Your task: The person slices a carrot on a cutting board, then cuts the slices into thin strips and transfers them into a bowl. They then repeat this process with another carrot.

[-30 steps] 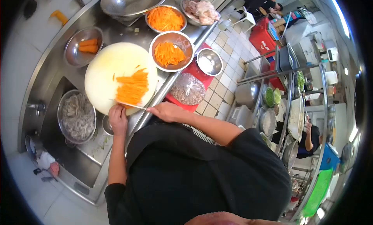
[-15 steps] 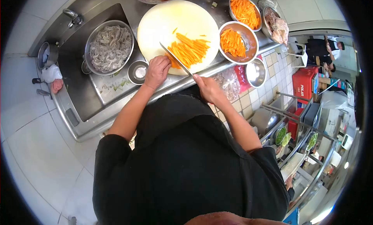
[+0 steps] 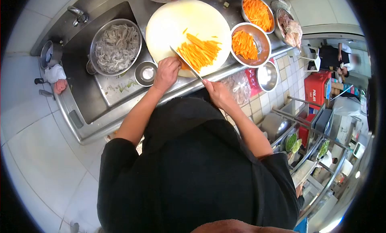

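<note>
On a round pale cutting board lies a heap of carrot strips. My right hand, at the board's near edge, is wrapped around the handle of a knife. The blade slants across the board between the heap and my left hand. That left hand, fingers curled, presses on carrot pieces beside the blade; most of them are hidden beneath the fingers. A perforated metal bowl of carrot strips stands right of the board, and a second bowl of strips sits behind it.
In the sink are a colander of translucent strands and a small metal bowl. Raw meat fills a bowl at the far right. A metal rack and a red cooler stand on the right; people are beyond.
The view has shifted slightly, so the counter appears a little farther right. My hands keep nearly the same place on the knife and carrot pieces.
</note>
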Demonstrator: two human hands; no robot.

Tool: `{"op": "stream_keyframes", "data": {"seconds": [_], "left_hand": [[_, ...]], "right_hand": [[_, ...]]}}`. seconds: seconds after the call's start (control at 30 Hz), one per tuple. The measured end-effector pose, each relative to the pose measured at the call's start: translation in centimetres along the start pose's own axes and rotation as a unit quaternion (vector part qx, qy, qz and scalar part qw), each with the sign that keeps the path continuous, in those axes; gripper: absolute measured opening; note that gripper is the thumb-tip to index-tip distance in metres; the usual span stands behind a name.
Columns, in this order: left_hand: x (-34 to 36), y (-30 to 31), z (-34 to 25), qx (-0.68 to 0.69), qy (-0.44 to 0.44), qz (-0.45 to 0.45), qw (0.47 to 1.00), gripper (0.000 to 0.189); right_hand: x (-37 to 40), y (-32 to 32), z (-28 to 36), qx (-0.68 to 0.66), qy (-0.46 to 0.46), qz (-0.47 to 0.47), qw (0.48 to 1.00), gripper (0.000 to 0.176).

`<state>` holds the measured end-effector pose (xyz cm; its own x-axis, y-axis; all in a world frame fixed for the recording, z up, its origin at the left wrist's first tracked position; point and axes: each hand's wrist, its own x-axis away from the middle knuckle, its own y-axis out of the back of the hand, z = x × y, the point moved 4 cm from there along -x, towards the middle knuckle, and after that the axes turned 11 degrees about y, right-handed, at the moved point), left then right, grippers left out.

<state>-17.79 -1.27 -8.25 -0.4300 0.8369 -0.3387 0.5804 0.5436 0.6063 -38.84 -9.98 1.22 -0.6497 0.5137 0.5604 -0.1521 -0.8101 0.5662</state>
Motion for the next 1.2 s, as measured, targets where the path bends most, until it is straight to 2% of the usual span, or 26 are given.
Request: {"op": "stream_keyframes", "data": {"seconds": [0.1,0.3,0.47,0.57,0.6,0.7,1.0,1.2], "left_hand": [[0.1,-0.2,0.0,0.006,-0.006,-0.028,1.0,0.011],[0.2,-0.3,0.2,0.022,0.006,-0.004,1.0,0.01],[0.3,-0.5,0.6,0.005,0.008,-0.03,1.0,0.011],[0.2,-0.7,0.6,0.014,0.004,-0.029,0.999,0.01],[0.3,-0.5,0.6,0.021,0.001,-0.032,0.999,0.01],[0.2,-0.4,0.4,0.018,-0.002,-0.038,0.999,0.009],[-0.1,-0.2,0.4,0.02,-0.007,-0.026,0.999,0.01],[0.3,0.1,0.1,0.017,-0.01,-0.029,0.999,0.008]], "right_hand": [[1.5,0.3,0.2,-0.002,0.01,-0.021,1.0,0.071],[0.0,-0.8,-0.7,0.011,0.013,-0.019,1.0,0.071],[1.9,0.0,-0.3,-0.011,0.04,-0.042,0.998,0.072],[0.1,-0.8,-1.2,0.013,0.048,-0.033,0.998,0.073],[-0.3,-0.8,-1.2,0.025,0.016,-0.012,0.999,0.072],[1.0,0.4,0.0,-0.001,0.008,-0.004,1.0,0.072],[0.8,-0.5,-0.7,-0.012,0.024,-0.035,0.999,0.073],[1.1,-0.9,-0.5,-0.011,0.024,-0.013,1.0,0.074]]}}
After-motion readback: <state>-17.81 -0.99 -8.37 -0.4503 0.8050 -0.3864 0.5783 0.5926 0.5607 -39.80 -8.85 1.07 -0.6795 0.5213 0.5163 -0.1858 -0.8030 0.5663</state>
